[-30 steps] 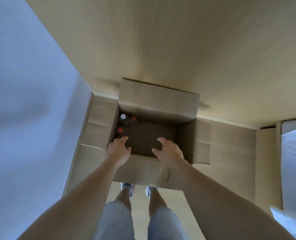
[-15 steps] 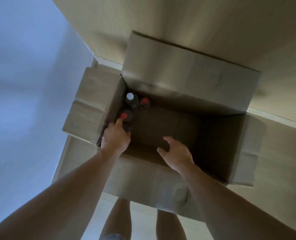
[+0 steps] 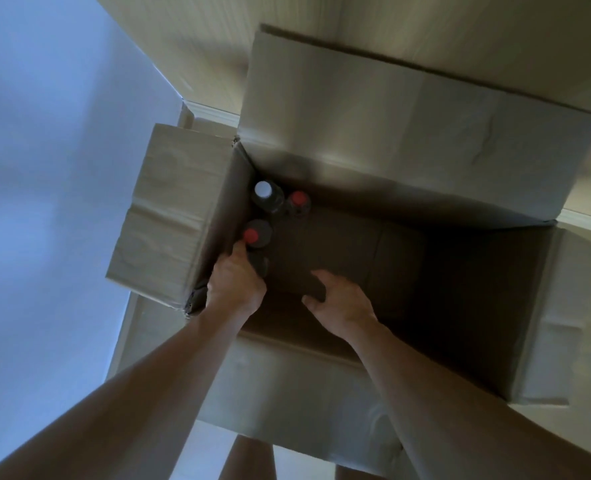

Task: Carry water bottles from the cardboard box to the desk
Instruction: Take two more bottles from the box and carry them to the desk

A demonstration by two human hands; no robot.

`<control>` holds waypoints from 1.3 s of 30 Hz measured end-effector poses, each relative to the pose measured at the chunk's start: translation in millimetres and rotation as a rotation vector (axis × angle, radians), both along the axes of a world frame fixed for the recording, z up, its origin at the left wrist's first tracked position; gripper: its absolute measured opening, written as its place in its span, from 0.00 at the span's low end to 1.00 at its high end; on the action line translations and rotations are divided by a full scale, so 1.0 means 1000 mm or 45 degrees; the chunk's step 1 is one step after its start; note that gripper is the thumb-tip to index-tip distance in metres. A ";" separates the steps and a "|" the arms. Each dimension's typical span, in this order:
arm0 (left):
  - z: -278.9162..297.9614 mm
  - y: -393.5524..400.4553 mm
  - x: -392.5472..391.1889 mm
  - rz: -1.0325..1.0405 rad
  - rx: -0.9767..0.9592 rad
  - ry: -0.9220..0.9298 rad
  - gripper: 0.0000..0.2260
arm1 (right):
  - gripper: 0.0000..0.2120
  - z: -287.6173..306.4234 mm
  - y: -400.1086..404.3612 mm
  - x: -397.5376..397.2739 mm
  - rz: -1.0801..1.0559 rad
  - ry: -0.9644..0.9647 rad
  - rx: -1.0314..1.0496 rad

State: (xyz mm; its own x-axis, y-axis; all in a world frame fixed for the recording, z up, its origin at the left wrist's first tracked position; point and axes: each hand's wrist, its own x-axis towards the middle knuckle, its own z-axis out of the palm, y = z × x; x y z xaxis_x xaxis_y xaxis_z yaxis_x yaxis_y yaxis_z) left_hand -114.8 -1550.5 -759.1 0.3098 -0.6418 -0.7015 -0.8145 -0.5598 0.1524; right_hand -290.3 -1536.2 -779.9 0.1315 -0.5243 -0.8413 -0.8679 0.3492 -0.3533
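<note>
An open cardboard box (image 3: 408, 140) stands on the floor below me, its flaps folded outward. Dark water bottles stand in its far left corner: one with a white cap (image 3: 264, 190) and two with red caps (image 3: 298, 199) (image 3: 251, 234). My left hand (image 3: 235, 285) reaches into that corner and curls over the top of another dark bottle (image 3: 260, 266), hiding its cap. Its index finger touches the nearer red-capped bottle. My right hand (image 3: 339, 299) hovers inside the box near the front wall, fingers relaxed and holding nothing.
A pale wall (image 3: 45, 168) runs along the left. A light wooden panel (image 3: 460, 29) with a white baseboard (image 3: 214, 110) rises behind the box. The right part of the box floor (image 3: 460, 289) is bare and dark. My legs show at the bottom edge.
I have leaned closer, so the box fills more of the view. My left hand went from the front rim down into the bottle corner. My right hand dropped inside the box.
</note>
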 end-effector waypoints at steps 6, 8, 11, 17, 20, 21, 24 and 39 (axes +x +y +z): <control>-0.006 0.006 0.009 -0.013 -0.031 -0.003 0.29 | 0.29 -0.007 -0.010 0.031 0.039 -0.050 -0.005; -0.009 0.007 0.011 -0.002 -0.004 -0.013 0.29 | 0.29 -0.007 -0.011 0.030 0.034 -0.020 -0.009; -0.015 0.006 0.013 -0.003 0.039 -0.023 0.26 | 0.28 -0.006 -0.011 0.018 0.028 0.048 -0.010; -0.044 -0.004 0.014 -0.116 0.215 -0.066 0.17 | 0.28 -0.006 -0.001 -0.015 -0.037 0.132 -0.008; -0.058 -0.008 0.015 -0.168 0.270 -0.106 0.15 | 0.28 -0.010 0.005 -0.029 -0.051 0.172 -0.007; -0.063 -0.009 0.015 -0.185 0.277 -0.117 0.15 | 0.28 -0.011 0.007 -0.034 -0.058 0.190 -0.002; -0.072 -0.009 0.015 -0.255 0.247 -0.172 0.12 | 0.28 -0.013 0.010 -0.052 -0.064 0.255 0.012; -0.065 -0.026 -0.070 -0.762 0.000 -0.045 0.07 | 0.28 -0.007 0.017 -0.108 -0.176 0.324 -0.032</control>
